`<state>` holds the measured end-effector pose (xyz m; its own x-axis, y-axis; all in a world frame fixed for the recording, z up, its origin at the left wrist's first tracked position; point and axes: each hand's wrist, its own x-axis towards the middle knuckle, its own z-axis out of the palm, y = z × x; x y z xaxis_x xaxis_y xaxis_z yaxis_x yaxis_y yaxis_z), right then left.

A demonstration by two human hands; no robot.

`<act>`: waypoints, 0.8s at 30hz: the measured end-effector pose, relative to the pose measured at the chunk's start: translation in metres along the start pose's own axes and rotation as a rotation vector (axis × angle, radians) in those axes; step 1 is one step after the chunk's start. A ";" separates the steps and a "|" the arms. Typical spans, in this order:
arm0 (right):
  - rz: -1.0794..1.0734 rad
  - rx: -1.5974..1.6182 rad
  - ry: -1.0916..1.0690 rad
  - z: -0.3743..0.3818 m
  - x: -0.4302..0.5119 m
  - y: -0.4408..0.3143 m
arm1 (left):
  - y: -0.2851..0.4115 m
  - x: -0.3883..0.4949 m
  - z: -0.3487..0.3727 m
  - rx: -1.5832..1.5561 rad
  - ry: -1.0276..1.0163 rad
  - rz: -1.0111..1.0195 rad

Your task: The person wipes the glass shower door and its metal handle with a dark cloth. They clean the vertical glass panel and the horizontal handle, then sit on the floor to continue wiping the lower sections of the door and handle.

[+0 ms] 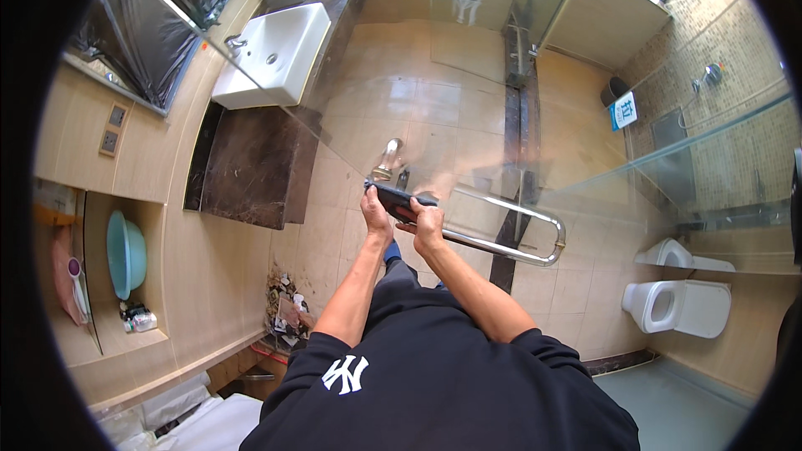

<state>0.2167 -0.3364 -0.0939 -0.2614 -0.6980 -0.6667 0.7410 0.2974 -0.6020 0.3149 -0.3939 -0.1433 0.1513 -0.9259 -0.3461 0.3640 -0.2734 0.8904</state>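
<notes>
My left hand (376,218) holds the left end of a dark, flat, oblong object (401,202); its exact kind is not clear. Around its other end are the fingers of my right hand (428,220), the thumb lying on top. The object is level with the edge of a clear glass door panel (338,149). A chrome U-shaped door handle (557,243) extends to the right, just beyond my right hand. Past the object appears a round metal door knob or fitting (385,166), partly blurred by reflections in the glass.
A white basin (274,56) sits on a dark marble counter (257,166) at left. Debris (288,310) lies on the floor by the left wall. A blue-green plastic basin (127,255) stands in a wall niche. At right are a white toilet (658,307) and a glass partition (708,138).
</notes>
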 end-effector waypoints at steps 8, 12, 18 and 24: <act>0.066 0.142 0.053 -0.056 0.018 0.000 | -0.011 -0.038 0.036 0.188 -0.086 -0.114; 0.031 0.109 0.125 -0.074 -0.003 -0.022 | -0.017 -0.058 0.044 0.147 -0.147 -0.205; -0.219 0.029 -0.006 -0.088 -0.084 -0.092 | 0.041 -0.123 0.086 0.032 -0.339 -0.091; -0.383 0.093 -0.090 -0.037 -0.118 -0.112 | 0.115 -0.137 0.103 0.208 -0.309 0.444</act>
<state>0.1418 -0.2626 0.0355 -0.4777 -0.8022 -0.3581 0.6539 -0.0525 -0.7547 0.2413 -0.3251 0.0372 -0.0383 -0.9882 0.1485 0.1335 0.1423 0.9808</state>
